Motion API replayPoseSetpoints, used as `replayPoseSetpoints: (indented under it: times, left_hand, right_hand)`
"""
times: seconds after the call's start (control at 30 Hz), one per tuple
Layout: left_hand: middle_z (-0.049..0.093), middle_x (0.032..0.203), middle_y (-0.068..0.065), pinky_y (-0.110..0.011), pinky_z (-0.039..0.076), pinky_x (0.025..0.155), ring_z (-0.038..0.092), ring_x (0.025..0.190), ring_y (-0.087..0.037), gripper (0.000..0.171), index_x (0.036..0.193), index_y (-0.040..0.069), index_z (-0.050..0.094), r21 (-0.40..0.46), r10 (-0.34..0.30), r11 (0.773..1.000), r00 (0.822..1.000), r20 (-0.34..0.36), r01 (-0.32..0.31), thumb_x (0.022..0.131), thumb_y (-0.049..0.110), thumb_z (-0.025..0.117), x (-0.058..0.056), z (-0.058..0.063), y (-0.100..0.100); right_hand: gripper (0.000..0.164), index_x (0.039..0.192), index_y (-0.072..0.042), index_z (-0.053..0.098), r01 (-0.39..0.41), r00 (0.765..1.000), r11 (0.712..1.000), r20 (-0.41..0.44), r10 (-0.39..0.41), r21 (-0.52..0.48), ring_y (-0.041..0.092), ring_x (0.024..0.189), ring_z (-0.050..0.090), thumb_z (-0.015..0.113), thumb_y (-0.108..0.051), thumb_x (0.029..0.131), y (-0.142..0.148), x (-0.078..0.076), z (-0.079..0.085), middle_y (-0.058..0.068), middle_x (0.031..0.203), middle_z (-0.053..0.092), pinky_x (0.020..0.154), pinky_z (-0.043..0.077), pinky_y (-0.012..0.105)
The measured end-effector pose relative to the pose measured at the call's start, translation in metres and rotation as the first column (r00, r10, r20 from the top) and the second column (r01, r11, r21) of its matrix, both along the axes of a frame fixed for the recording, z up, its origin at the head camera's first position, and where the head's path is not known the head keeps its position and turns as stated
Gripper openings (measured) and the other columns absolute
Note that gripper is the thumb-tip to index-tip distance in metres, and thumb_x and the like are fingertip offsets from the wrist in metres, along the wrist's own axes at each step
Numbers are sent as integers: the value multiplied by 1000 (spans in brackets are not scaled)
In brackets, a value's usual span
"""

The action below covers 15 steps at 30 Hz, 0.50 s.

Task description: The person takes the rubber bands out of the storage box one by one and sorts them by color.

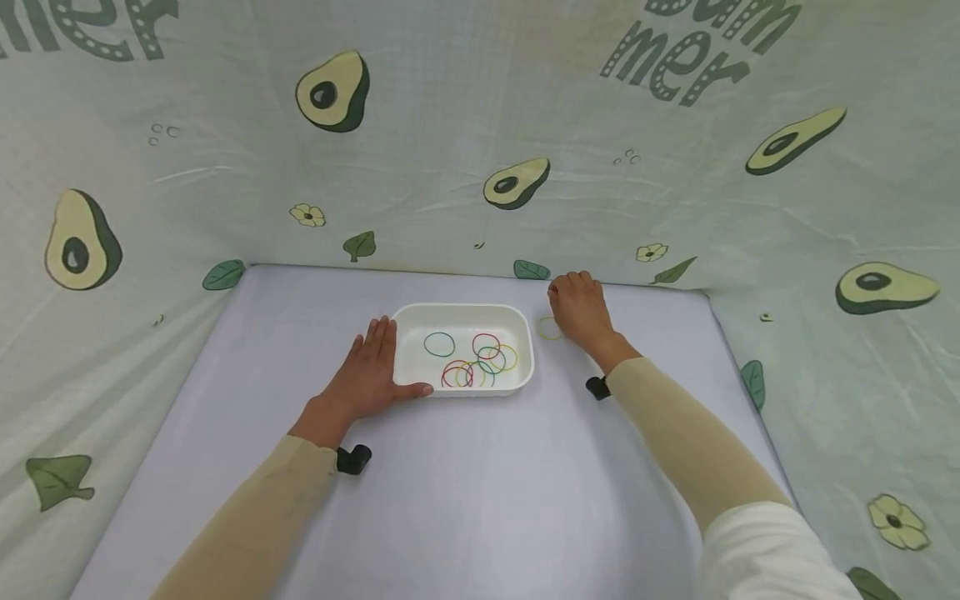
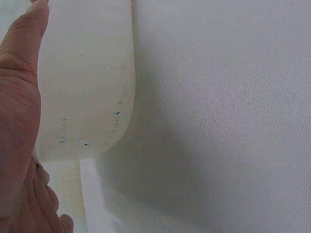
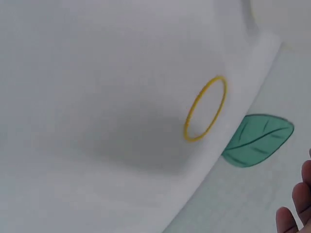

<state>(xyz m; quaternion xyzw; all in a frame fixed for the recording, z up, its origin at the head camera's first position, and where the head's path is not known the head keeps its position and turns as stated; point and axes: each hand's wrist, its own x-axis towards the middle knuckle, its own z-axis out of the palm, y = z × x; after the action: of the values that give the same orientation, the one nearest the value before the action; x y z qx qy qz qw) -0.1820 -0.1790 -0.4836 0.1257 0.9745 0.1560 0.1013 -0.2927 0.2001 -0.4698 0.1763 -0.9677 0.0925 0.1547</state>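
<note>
A white tray [image 1: 420,373] holds several thin rubber bands in red, green and yellow, most of them overlapping toward its front right. My left hand [image 1: 366,379] lies against the tray's left end with straight fingers, its thumb along the front rim. The left wrist view shows that hand beside the tray's outer wall [image 2: 87,92]. To the right of the tray, a single yellow rubber band [image 3: 198,99] lies on the table. My right hand [image 1: 581,310] hovers beside this band, fingers loosely bent. Its fingertips [image 3: 302,196] show apart from the band in the right wrist view.
The table has a white cover [image 1: 480,483]. Behind it and along both sides hangs a pale green cloth [image 1: 435,150] printed with avocados and leaves. The table's back edge runs close beyond the right hand.
</note>
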Motion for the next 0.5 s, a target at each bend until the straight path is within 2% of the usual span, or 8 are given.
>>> replayPoseSetpoints:
  times: [0.2,0.33,0.5]
  left_hand:
    - [3,175,-28,-58,11,132,1,164,-43,135,165,-10,2,15,-3,1000,1000,-5,4,86,77,69,-1,-1,-1]
    - [3,175,-28,-59,12,132,2,164,-43,135,165,-10,3,14,-3,1000,1000,-3,3,86,76,70,-2,-2,-2]
    - [3,175,-29,-60,12,132,2,164,-44,135,165,-10,2,18,2,1000,1000,6,-2,86,77,70,-2,-6,-2]
  right_hand:
    - [13,107,-3,72,-150,987,987,47,153,-56,34,102,59,61,-11,107,-35,9,12,13,104,71,92,51,48]
    - [13,109,-4,73,-275,958,961,74,277,-41,30,103,60,63,-12,107,-61,18,15,11,106,72,95,51,43]
    - [11,109,-7,74,-380,915,924,130,381,-39,24,99,59,66,-12,105,-89,27,3,6,105,72,88,51,39]
